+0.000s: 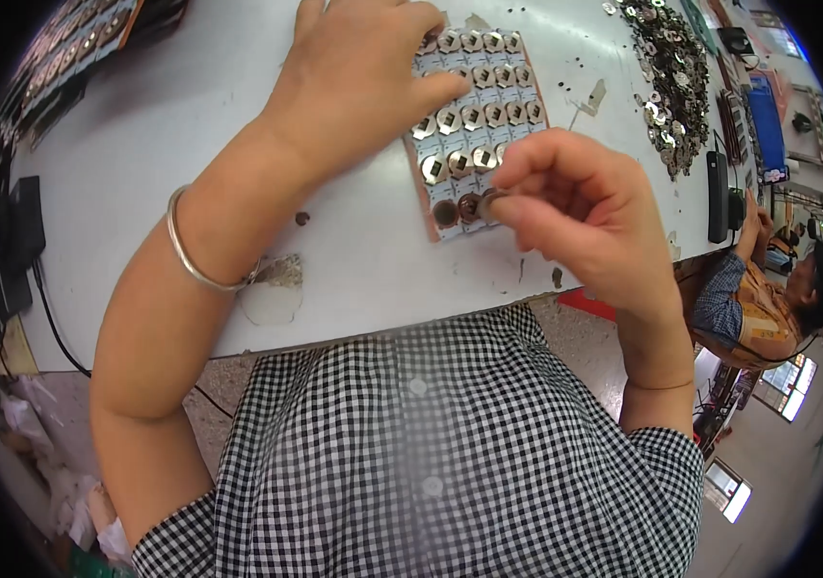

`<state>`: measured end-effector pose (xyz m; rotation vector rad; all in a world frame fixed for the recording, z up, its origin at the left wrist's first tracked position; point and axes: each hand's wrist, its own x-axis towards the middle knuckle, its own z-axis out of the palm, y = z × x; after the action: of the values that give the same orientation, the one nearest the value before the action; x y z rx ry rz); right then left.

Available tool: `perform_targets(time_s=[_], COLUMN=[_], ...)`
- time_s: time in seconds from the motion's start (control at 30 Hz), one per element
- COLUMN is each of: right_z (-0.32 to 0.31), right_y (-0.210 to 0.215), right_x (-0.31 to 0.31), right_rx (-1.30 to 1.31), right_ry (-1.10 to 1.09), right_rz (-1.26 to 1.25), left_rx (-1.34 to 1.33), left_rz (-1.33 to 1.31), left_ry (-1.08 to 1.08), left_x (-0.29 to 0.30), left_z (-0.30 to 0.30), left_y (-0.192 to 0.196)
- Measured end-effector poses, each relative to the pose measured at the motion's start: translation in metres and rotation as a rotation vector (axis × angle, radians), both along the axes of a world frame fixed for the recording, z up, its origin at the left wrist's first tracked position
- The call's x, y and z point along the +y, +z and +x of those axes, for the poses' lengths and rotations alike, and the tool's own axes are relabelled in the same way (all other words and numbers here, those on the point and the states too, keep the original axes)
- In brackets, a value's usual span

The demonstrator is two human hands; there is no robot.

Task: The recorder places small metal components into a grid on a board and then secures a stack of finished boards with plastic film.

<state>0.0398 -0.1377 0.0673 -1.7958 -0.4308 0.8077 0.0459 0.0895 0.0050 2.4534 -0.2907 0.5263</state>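
Observation:
A flat panel of small circuit boards [459, 183] lies on the table, with rows of shiny round metal clips on it. Its nearest row holds dark round discs [445, 213] instead. My left hand [358, 82] is over the panel's far left part, thumb stretched out across the clips; its other fingertips are partly cut off by the upper edge. Above the nearest row, my right hand [589, 207] pinches a small round disc [491, 203] between thumb and forefinger. The fingers hide the right end of that row.
A heap of loose metal clips [676, 96] spreads along the right side. Stacked panels [74, 58] stand at the far left, above a black device [26, 217] with a cable. Small scraps dot the white table [353, 260]. A co-worker [768, 299] sits at right.

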Motion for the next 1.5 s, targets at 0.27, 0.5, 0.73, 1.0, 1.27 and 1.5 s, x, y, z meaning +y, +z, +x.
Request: perform_targets(time_s=[0.27,0.5,0.73,1.0,1.27,1.5], right_z=[-0.015,-0.018,-0.028,-0.039,-0.042,-0.006], right_y=[-0.018,-0.028,-0.041,-0.053,-0.055,-0.039], right_x=[0.013,0.013,0.008,0.008,0.008,-0.023], right_rx=[-0.228,-0.460,-0.794,-0.886,-0.989,-0.980], right_ry=[0.107,0.114,0.069,0.037,0.080,-0.073], right_rz=[-0.226,-0.191,-0.210,-0.165,-0.243,-0.135], left_rx=[-0.013,-0.032,0.025,0.056,0.075,0.039], left_rz=[0.037,0.023,0.032,0.018,0.014,0.045], left_ry=[-0.006,-0.006,0.001,0.005,0.002,-0.029], left_x=[-0.002,-0.001,-0.003,-0.002,-0.002,0.004], left_z=[0.001,0.000,0.000,-0.001,-0.001,0.002], left_y=[-0.003,-0.006,0.003,0.007,0.010,-0.007])
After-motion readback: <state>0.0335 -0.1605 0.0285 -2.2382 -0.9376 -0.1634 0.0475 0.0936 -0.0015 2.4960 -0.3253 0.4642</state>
